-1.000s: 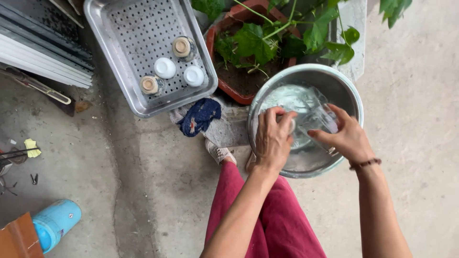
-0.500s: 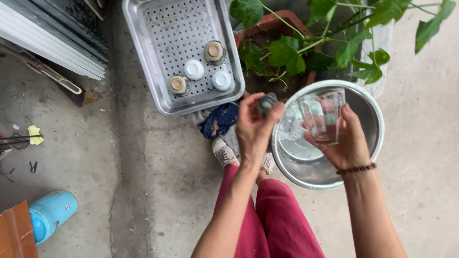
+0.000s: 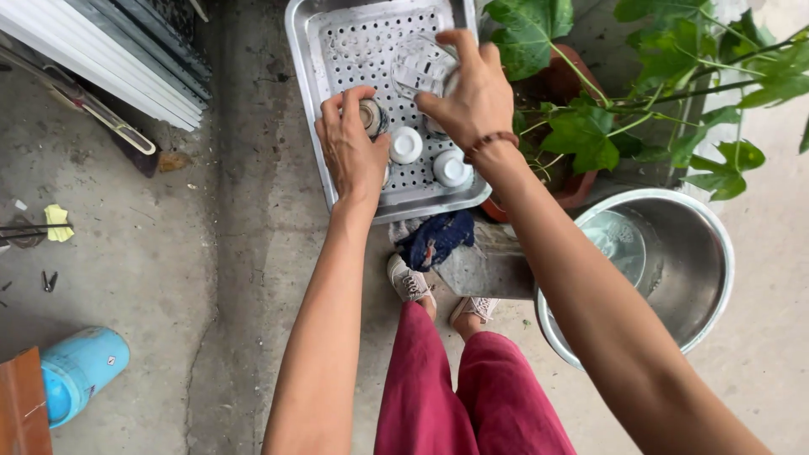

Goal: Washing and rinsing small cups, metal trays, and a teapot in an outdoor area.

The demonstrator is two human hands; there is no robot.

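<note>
A perforated metal tray (image 3: 337,50) lies on the concrete at the far side, left of a steel basin (image 3: 699,253). Over the tray, the right hand (image 3: 476,93) is closed around a clear glass (image 3: 419,66). Just left, the left hand (image 3: 350,152) pinches a small lid (image 3: 369,116) near two white caps (image 3: 406,145).

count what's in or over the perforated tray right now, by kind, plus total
Clear glass tumbler, in the right hand: 1
Small lid or cap, in the left hand: 1
White lids lying on the metal tray: 2
Total: 4; the hands may hide more.
</note>
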